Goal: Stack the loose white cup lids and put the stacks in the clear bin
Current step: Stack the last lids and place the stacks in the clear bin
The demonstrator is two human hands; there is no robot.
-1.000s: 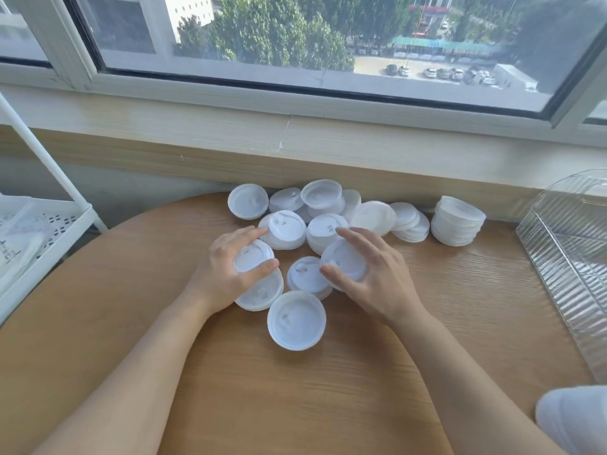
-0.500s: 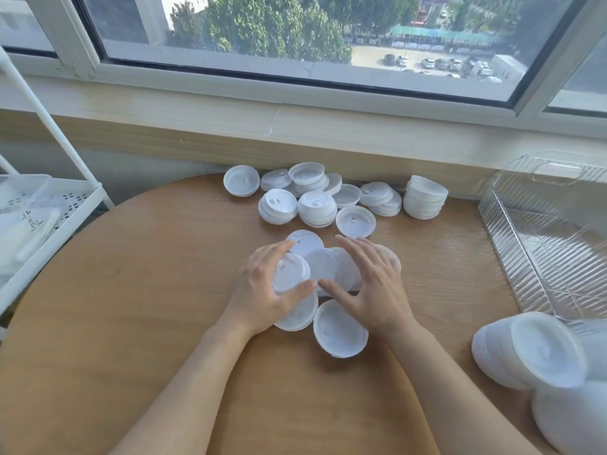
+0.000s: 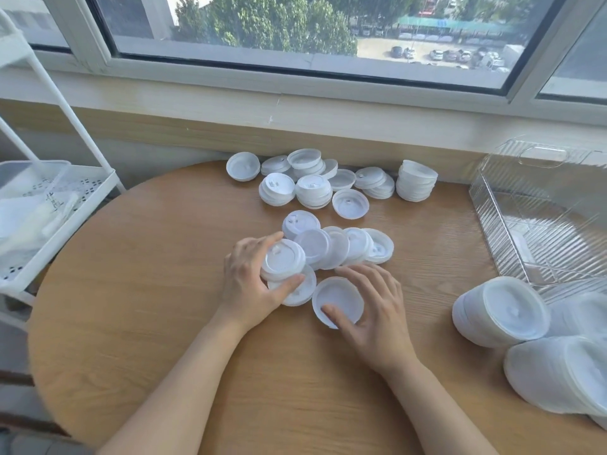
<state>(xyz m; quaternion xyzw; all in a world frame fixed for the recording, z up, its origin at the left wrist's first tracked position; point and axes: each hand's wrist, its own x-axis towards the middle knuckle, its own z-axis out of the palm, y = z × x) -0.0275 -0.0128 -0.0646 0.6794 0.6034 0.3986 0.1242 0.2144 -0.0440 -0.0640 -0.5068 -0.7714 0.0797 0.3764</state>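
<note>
Your left hand (image 3: 249, 284) is gripping a small stack of white cup lids (image 3: 282, 261), with your thumb curled round the near edge and your fingers round the far edge. This stack is sitting on top of another lid (image 3: 300, 290) on the round wooden table (image 3: 147, 290). Your right hand (image 3: 374, 310) is curling over one upturned lid (image 3: 338, 302) just beside it, thumb inside the rim and fingers along the far side. A row of overlapping lids (image 3: 345, 246) is leaning just behind your hands. More loose lids and short stacks (image 3: 315, 183) are lying near the wall under the window (image 3: 295, 34). The clear bin (image 3: 538, 221) is sitting at the right edge of the table. Two long stacks of lids (image 3: 499, 311) are lying on their sides in front of it. A white rack (image 3: 49, 205) is standing to your left.
</note>
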